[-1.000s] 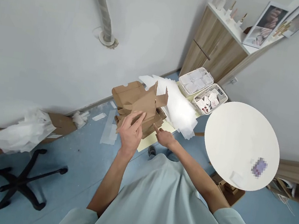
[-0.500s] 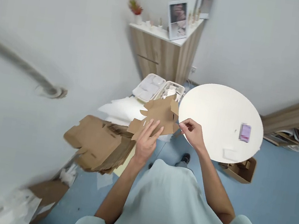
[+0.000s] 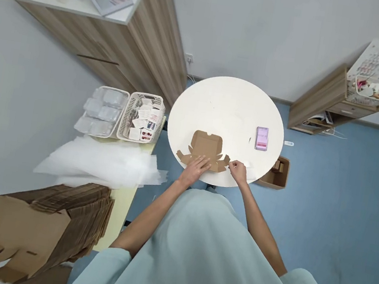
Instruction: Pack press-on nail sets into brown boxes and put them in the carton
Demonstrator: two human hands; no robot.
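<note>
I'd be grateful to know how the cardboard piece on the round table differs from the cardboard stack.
The cardboard piece looks like one sheet; the cardboard stack is many layers thick. The cardboard piece lies on the round table, while the cardboard stack sits beside white sheets. The left hand rests on the cardboard piece; neither hand touches the cardboard stack. Both are brown, with cut flaps.
</note>
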